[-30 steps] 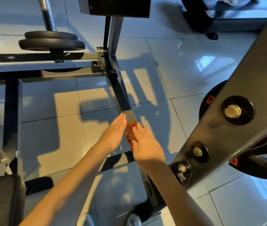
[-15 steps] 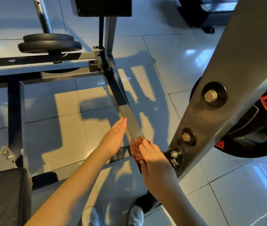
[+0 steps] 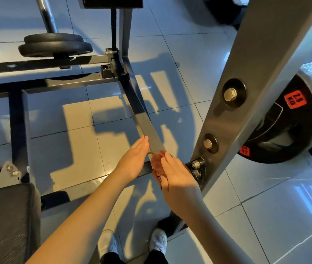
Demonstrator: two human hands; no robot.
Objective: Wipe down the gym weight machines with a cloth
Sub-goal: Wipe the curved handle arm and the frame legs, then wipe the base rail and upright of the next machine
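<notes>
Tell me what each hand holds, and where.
Right hand grips the crumpled reddish-brown cloth, bunched under its palm, on the grey metal bar. Left hand, fingers straight, holds nothing.

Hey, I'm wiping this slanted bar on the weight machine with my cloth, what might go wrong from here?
Your right hand, holding the cloth on the bar, sits right beside the protruding bolt at the foot of the upright: a stroke that way may scrape knuckles or snag the cloth. Your left hand lies bare along the bar's edge, so a sharp edge could nick the fingers.
</notes>
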